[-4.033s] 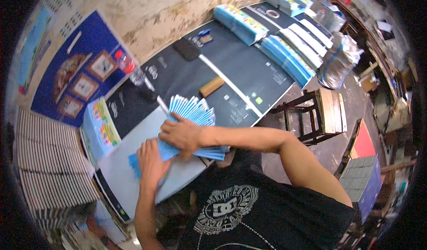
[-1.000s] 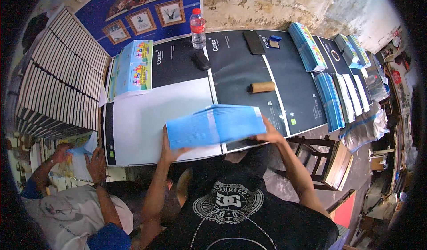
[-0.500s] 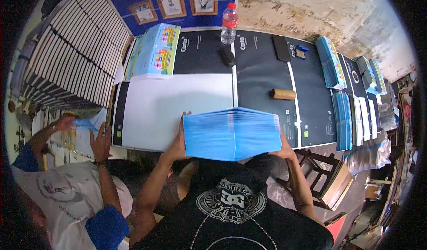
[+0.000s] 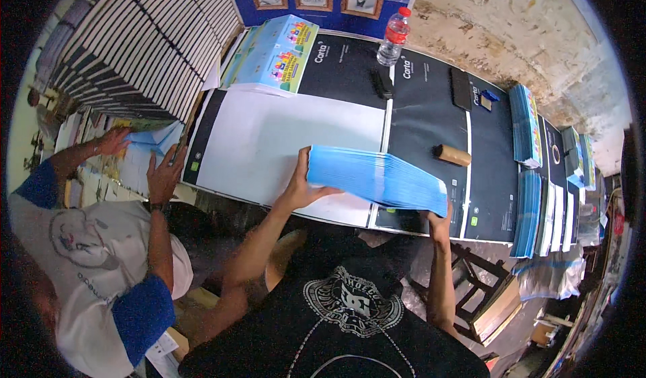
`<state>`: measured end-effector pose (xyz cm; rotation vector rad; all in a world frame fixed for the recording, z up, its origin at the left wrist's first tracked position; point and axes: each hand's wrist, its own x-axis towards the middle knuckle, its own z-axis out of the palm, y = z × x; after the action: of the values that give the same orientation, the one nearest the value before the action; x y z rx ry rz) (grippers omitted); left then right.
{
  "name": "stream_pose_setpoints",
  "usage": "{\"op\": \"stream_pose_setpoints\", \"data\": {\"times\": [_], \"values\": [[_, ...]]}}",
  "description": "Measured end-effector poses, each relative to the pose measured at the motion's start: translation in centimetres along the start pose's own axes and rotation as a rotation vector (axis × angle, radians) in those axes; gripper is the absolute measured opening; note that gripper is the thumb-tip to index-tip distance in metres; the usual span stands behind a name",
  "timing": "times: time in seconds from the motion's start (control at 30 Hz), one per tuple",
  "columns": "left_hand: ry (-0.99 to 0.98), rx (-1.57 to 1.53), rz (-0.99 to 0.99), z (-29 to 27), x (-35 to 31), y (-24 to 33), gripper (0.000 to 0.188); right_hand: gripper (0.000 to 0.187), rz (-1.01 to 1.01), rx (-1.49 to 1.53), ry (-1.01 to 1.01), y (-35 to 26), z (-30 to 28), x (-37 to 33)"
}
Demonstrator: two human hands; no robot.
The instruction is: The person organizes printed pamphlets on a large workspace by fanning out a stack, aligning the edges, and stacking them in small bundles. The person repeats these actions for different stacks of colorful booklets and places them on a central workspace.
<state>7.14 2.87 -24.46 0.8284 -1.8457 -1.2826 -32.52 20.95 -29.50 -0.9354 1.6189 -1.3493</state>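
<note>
Left hand (image 4: 296, 190) and right hand (image 4: 440, 226) — grasping opposite ends of blue paper stack (image 4: 377, 178); brown block (image 4: 453, 155) — beyond right hand.

paper stack (image 4: 367, 176): light blue, fine lines | table covering (image 4: 427, 122): black | bottle cap (image 4: 404, 12): red | tall stack (image 4: 151, 48): black-and-white stripes

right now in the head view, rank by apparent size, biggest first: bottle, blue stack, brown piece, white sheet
1. White sheet, though partly covered
2. Blue stack; being held above the table, it may look bigger than it is
3. Bottle
4. Brown piece
</note>
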Motion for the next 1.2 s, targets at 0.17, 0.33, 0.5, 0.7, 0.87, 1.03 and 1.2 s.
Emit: {"op": "stream_pose_setpoints", "data": {"times": [0.17, 0.33, 0.5, 0.7, 0.87, 1.03, 1.2], "values": [[0.073, 0.177, 0.026, 1.6, -0.7, 0.2, 0.131, 0.081, -0.081, -0.003, 0.131, 3.2, -1.2, 0.0], [0.066, -0.059, -0.079, 0.9, -0.6, 3.4, 0.130, 0.083, -0.153, 0.037, 0.018, 5.8, -2.5, 1.9], [-0.029, 0.240, -0.099, 0.5, -3.2, 2.1, 0.138, 0.095, -0.195, -0.163, -0.104, 2.5, -3.5, -0.1], [-0.017, 0.337, 0.136, 1.3, -4.0, 2.0, 0.133, 0.101, -0.176, -0.358, -0.045, -1.2, -2.6, -4.1], [0.026, 0.218, -0.012, 1.8, -6.6, 0.4, 0.120, 0.092, 0.047, -0.235, -0.051, -2.8, -0.7, -5.1], [0.103, 0.293, 0.206, 2.2, -5.4, 2.7, 0.132, 0.091, -0.247, -0.246, -0.124, -2.6, -1.6, -5.2], [0.002, 0.019, 0.111, 1.8, -7.6, 3.6, 0.131, 0.094, -0.144, -0.495, -0.093, -1.0, -2.1, -4.9]]}}
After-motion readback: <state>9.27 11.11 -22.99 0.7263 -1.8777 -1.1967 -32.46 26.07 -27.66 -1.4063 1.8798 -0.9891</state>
